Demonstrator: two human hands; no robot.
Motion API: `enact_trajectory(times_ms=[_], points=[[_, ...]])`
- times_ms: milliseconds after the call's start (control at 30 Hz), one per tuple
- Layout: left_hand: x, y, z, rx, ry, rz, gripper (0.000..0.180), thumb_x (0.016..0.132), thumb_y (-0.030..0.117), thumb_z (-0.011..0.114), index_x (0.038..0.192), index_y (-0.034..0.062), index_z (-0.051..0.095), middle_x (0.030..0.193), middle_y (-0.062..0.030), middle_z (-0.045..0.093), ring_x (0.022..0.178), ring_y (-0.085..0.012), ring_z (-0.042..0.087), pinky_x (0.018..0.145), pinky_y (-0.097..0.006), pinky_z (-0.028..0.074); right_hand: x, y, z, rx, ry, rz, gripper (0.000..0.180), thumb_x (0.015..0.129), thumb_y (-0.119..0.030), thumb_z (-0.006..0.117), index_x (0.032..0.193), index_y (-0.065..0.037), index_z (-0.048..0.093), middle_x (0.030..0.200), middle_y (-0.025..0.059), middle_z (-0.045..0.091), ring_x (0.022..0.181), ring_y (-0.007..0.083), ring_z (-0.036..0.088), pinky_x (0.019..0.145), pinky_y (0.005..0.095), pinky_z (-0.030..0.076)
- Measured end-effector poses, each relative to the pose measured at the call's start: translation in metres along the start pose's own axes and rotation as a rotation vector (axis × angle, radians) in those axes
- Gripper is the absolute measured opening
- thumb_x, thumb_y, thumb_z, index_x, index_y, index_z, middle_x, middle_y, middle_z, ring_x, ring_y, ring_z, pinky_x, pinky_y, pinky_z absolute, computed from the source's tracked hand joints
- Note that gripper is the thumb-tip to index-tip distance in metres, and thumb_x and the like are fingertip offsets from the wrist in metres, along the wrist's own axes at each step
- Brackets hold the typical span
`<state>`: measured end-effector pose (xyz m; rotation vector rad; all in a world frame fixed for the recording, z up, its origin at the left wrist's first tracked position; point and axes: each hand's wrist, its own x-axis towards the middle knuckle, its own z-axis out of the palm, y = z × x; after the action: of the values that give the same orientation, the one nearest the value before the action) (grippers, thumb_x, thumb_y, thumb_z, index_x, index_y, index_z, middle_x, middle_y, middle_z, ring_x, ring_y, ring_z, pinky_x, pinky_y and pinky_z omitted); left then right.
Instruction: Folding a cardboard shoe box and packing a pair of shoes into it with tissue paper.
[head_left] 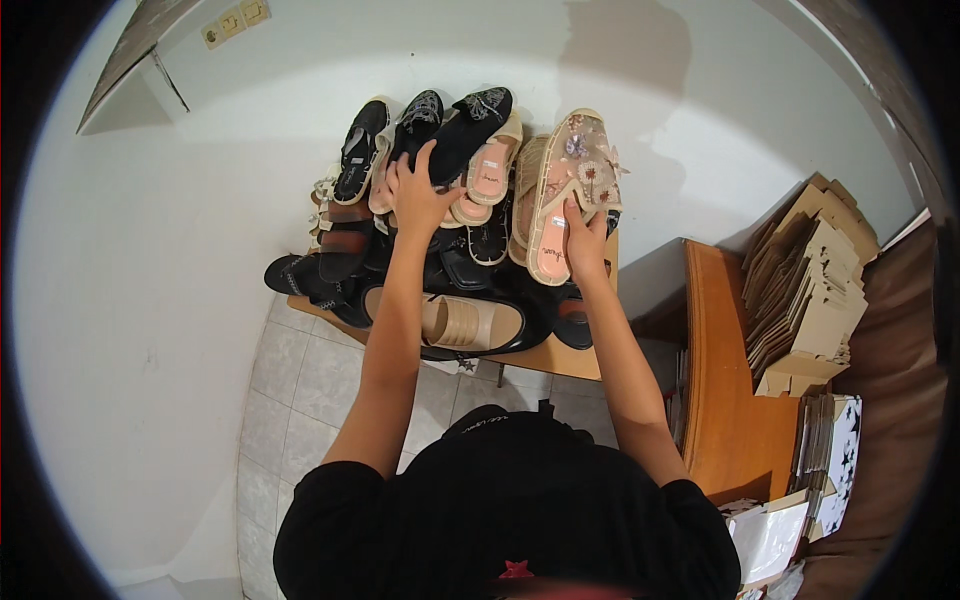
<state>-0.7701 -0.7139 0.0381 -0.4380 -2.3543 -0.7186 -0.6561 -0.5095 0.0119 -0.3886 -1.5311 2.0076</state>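
Note:
My right hand grips a beige espadrille mule by its side, thumb on the insole; beads and flowers cover its sheer upper. A second beige shoe stands close behind its left side. My left hand is closed around the heel end of a black mule with a silvery embroidered toe, thumb to the right and fingers to the left. Left of it lean another black embroidered shoe and a black espadrille. A pink-insoled espadrille shows just right of the black mule.
Black flats and black sandals crowd the small wooden table against the white wall. At right, a wooden cabinet bears stacked flattened cardboard boxes. Grey floor tiles lie below.

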Motion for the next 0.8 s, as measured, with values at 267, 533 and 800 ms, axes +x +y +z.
enact_trajectory(times_ms=[267,533,800], points=[[0.025,-0.025,0.013,-0.257,-0.101,-0.074,0.069,0.066,0.035,0.076,0.114,-0.0001,0.043,0.103,-0.0265,0.057,0.094,-0.0375,0.057,0.088,-0.044,0.038,0.001,0.007,-0.012,-0.033,0.031,-0.020,0.044,0.091,-0.017,0.054,0.125,0.005,0.037,0.116,0.0114,0.053,0.100,0.0157,0.053,0.086,0.0287,0.043],[0.035,-0.050,0.010,-0.990,-0.067,-0.250,0.057,0.077,0.014,0.072,0.112,-0.0071,0.032,0.104,-0.0180,0.055,0.091,-0.0194,0.057,0.078,-0.028,0.047,0.010,0.014,-0.029,0.050,0.060,0.020,0.045,0.089,-0.017,0.056,0.123,0.006,0.039,0.117,0.0122,0.052,0.103,0.0175,0.050,0.090,0.0292,0.039],[0.031,-0.050,0.011,-1.120,-0.038,-0.318,0.055,0.080,0.016,0.069,0.115,-0.0036,0.032,0.107,-0.0154,0.053,0.094,-0.0172,0.055,0.079,-0.026,0.047,-0.001,0.014,-0.026,0.011,0.117,0.016,0.043,0.089,-0.017,0.056,0.122,0.006,0.040,0.114,0.0109,0.053,0.100,0.0157,0.051,0.086,0.0278,0.040]])
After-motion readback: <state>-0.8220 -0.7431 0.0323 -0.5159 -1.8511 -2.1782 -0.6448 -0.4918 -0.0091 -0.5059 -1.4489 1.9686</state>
